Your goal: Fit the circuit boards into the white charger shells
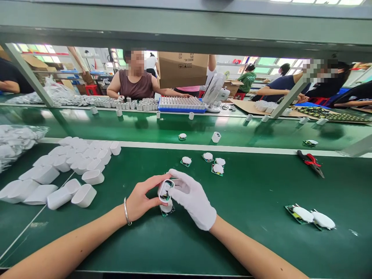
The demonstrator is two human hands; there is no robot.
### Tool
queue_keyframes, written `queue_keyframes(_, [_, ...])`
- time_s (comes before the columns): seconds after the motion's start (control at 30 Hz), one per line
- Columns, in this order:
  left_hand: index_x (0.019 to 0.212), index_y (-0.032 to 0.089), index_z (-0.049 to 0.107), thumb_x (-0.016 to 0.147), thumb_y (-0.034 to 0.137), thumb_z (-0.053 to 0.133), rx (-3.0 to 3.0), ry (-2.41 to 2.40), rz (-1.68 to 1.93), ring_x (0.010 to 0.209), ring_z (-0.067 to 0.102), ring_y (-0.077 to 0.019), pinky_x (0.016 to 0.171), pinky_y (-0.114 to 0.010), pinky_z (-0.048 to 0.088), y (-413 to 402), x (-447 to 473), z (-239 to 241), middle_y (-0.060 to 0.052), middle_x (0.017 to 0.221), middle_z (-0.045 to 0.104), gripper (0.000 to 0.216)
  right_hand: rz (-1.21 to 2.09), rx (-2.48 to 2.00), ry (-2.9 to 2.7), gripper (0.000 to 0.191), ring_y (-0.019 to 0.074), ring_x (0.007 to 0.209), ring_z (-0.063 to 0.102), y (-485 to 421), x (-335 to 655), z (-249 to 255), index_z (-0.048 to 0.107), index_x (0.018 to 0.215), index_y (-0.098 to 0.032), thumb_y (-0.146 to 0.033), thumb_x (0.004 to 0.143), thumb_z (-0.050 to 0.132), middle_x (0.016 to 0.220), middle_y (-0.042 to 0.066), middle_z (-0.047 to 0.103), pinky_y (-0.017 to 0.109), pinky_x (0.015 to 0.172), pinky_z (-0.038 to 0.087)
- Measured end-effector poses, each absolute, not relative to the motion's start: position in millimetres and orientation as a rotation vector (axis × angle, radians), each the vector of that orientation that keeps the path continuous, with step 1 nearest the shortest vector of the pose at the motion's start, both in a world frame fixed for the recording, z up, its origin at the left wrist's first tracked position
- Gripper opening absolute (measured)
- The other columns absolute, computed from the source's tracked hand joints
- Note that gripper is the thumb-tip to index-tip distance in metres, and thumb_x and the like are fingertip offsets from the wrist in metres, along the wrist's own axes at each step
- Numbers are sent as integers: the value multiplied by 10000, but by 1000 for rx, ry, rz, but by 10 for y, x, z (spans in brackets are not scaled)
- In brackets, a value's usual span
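Observation:
A white oval plastic housing (pixel 161 190) is held up between both hands, its open end facing me. Inside the opening sits a circuit board (pixel 166 190), partly covered by my glove. My left hand (pixel 144 197), bare with a silver bangle, wraps fingers and thumb round the housing's left side. The white-gloved right hand (pixel 190 197) closes on the right side, thumb at the opening; its other fingertips are partly hidden. Just below the housing, another circuit board with a white pad (pixel 167 209) rests on the green bench (pixel 133 248).
White housings (pixel 84 195) cluster at left beside a plastic bag (pixel 17 145). Several padded boards (pixel 217 169) lie ahead, with two more (pixel 302 214) at right. Pliers (pixel 310 162) lie far right. Beyond the belt (pixel 139 128), a co-worker (pixel 136 83) sits near a blue tray (pixel 181 110) and fan (pixel 214 91).

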State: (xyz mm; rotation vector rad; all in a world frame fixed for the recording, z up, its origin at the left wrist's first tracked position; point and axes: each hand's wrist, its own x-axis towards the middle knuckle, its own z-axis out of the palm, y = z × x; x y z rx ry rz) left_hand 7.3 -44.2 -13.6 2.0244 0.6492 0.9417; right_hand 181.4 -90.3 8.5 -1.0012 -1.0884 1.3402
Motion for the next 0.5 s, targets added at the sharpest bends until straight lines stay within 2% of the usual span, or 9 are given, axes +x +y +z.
queue_keyframes(0.17, [1246,217,535,768,318,661,2013,672,924,1128,557,-257,978,-422,460,-431,70,-143,-88,1263,579,505,1312,-1003,-1066,512,222,908,652,-908,1792,97,591,1103,-223,-323,625,744,951,49,690,426,847,518])
queue_keyframes(0.33, [1236,214,545,760,347,670,2017,679,926,1132,558,-256,993,-415,449,-419,68,-159,-90,1253,587,509,1269,-1018,-1070,492,221,918,644,-908,1772,98,608,1078,-222,-315,613,742,1029,61,664,421,854,515])
queue_keyframes(0.5, [1234,209,543,795,359,632,2081,642,955,1133,550,-255,980,-417,455,-431,72,-119,-98,1245,590,472,1209,-987,-1148,476,196,905,636,-916,1789,73,582,1119,-229,-301,663,699,1041,57,646,395,844,520])
